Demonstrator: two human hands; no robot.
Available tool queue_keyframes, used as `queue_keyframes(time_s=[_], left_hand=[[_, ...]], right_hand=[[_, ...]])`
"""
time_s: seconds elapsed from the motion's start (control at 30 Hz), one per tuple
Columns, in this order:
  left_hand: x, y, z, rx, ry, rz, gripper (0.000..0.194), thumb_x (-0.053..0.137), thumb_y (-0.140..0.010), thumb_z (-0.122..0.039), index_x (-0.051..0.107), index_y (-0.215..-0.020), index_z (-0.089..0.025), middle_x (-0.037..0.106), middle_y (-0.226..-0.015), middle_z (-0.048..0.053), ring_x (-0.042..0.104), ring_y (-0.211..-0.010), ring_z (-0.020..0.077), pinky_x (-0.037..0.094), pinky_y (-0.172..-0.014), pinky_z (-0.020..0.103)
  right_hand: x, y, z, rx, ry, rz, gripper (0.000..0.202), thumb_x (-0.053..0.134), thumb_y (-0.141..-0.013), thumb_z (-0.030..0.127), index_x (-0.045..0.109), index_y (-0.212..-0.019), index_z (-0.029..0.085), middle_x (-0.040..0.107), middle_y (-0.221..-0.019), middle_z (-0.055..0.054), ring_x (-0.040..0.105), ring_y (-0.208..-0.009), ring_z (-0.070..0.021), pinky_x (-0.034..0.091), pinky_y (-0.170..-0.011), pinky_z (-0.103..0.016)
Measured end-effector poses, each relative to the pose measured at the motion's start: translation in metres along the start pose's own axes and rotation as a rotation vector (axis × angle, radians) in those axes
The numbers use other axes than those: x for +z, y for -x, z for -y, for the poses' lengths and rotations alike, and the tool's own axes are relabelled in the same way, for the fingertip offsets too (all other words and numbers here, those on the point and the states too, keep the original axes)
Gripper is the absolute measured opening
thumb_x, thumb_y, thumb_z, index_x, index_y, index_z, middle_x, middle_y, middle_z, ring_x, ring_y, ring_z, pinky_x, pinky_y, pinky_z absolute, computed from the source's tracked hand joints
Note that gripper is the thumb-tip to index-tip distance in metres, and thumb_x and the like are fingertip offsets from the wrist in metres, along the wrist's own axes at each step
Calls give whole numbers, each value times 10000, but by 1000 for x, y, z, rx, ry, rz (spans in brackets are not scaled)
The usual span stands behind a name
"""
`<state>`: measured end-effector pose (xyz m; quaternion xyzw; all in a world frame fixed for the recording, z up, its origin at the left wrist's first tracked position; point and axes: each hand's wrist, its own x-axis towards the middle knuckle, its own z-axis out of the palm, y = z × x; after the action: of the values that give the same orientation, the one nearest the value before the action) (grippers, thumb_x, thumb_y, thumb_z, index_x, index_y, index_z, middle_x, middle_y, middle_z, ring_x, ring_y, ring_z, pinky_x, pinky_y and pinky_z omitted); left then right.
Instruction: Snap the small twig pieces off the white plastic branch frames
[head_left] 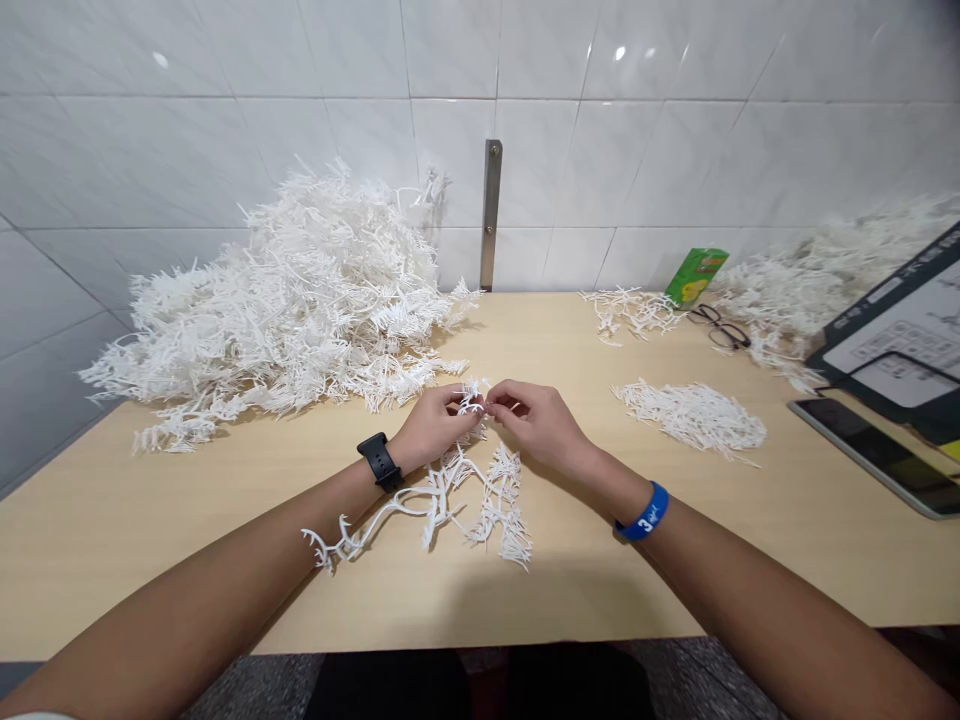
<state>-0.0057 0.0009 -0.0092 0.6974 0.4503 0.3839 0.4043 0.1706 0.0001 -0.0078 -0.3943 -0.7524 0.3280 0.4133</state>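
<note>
My left hand, with a black watch above its wrist, is closed on a white branched plastic piece near the middle of the table. My right hand, below a blue wristband, pinches at the right edge of that piece, its fingertips nearly touching the left ones. What lies between the right fingertips is too small to make out. Long white branched strands lie on the table just below both hands, one end reaching the left forearm.
A large heap of white pieces rises at the back left. On the right are a small flat pile, loose strands, a green packet, glasses, another heap, a phone and a dark-bordered board.
</note>
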Motion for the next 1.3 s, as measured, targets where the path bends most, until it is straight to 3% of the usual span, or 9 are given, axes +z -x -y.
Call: queue_keyframes(time_s=[0.07,0.17,0.47,0.57,0.7,0.93,1.07,1.2,1.3], left_hand=[[-1,-1,-1,-18,22,-12,151,609,-757,-280,628,-761,-130,629,-731,13,569,-729,156,426,-684,255],[-2,-2,-2,-20,36,-32,160,606,-754,-289,626,-754,-130,626,-727,7,570,-727,150,426,-696,253],[1,1,2,52,-69,-71,108,582,-735,-226,623,-768,-133,631,-743,25,573,-729,155,443,-671,255],[1,0,5,93,-114,-60,89,583,-735,-206,623,-776,-139,634,-755,23,569,-724,151,444,-667,254],[1,0,5,103,-135,-51,74,578,-736,-193,622,-764,-141,629,-744,20,560,-725,150,443,-676,255],[-1,1,-3,29,1,5,96,593,-742,-223,618,-762,-133,612,-749,17,546,-741,147,421,-705,258],[-3,0,-4,0,75,84,157,607,-764,-288,615,-736,-134,573,-710,-2,505,-699,128,389,-683,252],[-6,-1,-2,-60,155,138,206,627,-768,-335,594,-708,-141,527,-654,-21,468,-635,109,360,-634,247],[-8,-3,1,-121,231,116,232,648,-762,-372,607,-759,-143,567,-680,-8,508,-640,120,397,-659,264]], right_hand=[[-2,1,-2,-147,142,-1,163,523,-830,130,676,-844,183,695,-818,-42,614,-747,-154,459,-690,-275],[-2,1,-3,-195,179,-8,192,516,-832,118,692,-870,184,702,-835,-46,628,-765,-155,470,-710,-274],[7,-3,2,254,-313,-52,146,681,-716,302,655,-730,159,643,-664,-17,586,-633,-139,455,-592,-261],[8,-5,0,324,-454,-55,207,736,-638,291,612,-736,159,619,-667,-1,585,-623,-129,466,-596,-260],[6,-5,-3,353,-398,11,179,703,-682,298,624,-733,146,604,-632,-6,557,-578,-121,446,-571,-264],[-4,-2,-1,-10,72,30,95,567,-800,173,661,-793,167,676,-774,-34,587,-703,-141,450,-659,-271],[-11,-2,1,-193,188,85,139,536,-814,124,663,-833,174,681,-835,-44,597,-739,-142,463,-675,-261],[-18,-4,1,-321,247,141,151,518,-826,109,651,-831,180,661,-857,-47,595,-763,-143,463,-697,-260],[-23,-6,-1,-305,306,95,139,515,-842,124,642,-826,178,650,-838,-47,584,-750,-145,453,-703,-266]])
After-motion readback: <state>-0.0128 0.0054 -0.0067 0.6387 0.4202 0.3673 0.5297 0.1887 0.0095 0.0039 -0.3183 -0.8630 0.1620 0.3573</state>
